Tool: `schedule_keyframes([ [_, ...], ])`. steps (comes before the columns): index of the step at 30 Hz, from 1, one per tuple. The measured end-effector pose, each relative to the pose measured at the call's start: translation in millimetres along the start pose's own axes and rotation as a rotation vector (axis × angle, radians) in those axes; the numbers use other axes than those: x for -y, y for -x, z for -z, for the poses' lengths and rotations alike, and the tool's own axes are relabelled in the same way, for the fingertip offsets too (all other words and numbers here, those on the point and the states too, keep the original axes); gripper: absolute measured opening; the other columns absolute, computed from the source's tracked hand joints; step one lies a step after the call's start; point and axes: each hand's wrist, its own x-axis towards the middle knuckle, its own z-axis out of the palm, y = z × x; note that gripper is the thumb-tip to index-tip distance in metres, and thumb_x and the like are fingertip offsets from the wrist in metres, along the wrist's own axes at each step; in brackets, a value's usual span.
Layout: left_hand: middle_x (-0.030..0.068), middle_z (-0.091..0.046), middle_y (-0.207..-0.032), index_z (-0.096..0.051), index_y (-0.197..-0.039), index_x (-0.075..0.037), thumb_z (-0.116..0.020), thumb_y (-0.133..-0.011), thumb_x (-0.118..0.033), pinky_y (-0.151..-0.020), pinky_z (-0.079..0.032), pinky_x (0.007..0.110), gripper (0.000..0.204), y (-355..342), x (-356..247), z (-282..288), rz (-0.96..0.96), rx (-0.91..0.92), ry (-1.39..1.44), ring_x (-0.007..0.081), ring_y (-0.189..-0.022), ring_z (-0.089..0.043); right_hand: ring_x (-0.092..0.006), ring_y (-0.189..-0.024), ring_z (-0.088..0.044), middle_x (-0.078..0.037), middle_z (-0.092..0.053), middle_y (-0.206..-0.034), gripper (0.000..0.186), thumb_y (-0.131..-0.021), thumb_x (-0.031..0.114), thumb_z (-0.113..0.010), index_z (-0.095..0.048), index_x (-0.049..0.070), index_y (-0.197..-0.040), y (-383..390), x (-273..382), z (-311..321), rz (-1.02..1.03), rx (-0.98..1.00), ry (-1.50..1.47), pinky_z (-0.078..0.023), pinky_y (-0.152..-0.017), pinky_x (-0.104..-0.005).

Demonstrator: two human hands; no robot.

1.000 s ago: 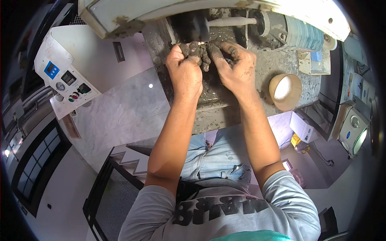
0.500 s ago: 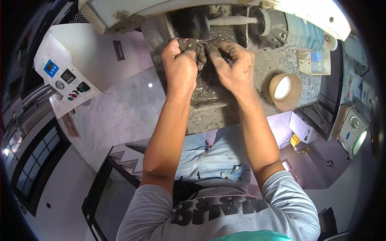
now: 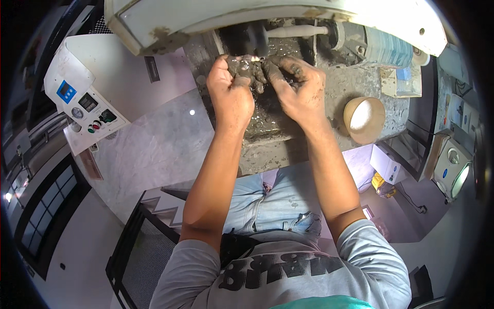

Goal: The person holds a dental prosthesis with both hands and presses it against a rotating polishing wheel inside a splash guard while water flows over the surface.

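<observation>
From my distant seat I see the left hand [image 3: 230, 98] and the right hand [image 3: 302, 92] curled together at twelve o'clock, seeming to pinch between them a small pale piece [image 3: 254, 58], mostly hidden, just below the dark round wheel [image 3: 257, 41] — whether it touches, I cannot tell. I would judge that firm grip with light, even pressure serves best, because the wet grey slurry [image 3: 244, 67] looks slippery. Between two and three o'clock, a smooth tan bowl [image 3: 350, 123] stands on the rough, splashed worktop [image 3: 335, 92].

Pale piece [image 3: 255, 58] between hands [image 3: 232, 100]: too small to tell.
</observation>
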Motion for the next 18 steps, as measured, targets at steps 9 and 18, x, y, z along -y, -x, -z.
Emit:
schedule_keyframes([
  [9, 0.0105, -0.064, -0.093, -0.055, -0.1, 0.003, -0.043, -0.072, 0.021, -0.072, -0.05, 0.024, 0.035, 0.6, 20.1, 1.5, -0.186, 0.014, 0.051, 0.0144, -0.081, -0.062, -0.0251, -0.068, -0.067, -0.018, -0.067, -0.078, 0.015, -0.076, 0.008, -0.064, -0.068, -0.005, -0.085, 3.5, -5.8, 1.7, -0.069, -0.005, -0.054, -0.05, -0.063, -0.0306],
  [18, 0.0132, -0.064, -0.093, -0.056, -0.101, 0.005, -0.041, -0.074, 0.017, -0.075, -0.05, 0.027, 0.034, 2.8, 13.8, -1.3, 0.023, -0.063, 0.069, 0.017, -0.083, -0.063, -0.0275, -0.067, -0.068, -0.021, -0.066, -0.076, 0.018, -0.075, 0.008, -0.064, -0.068, -0.006, -0.084, -1.7, 2.4, 3.3, -0.144, 0.001, -0.007, -0.051, -0.063, -0.0317],
])
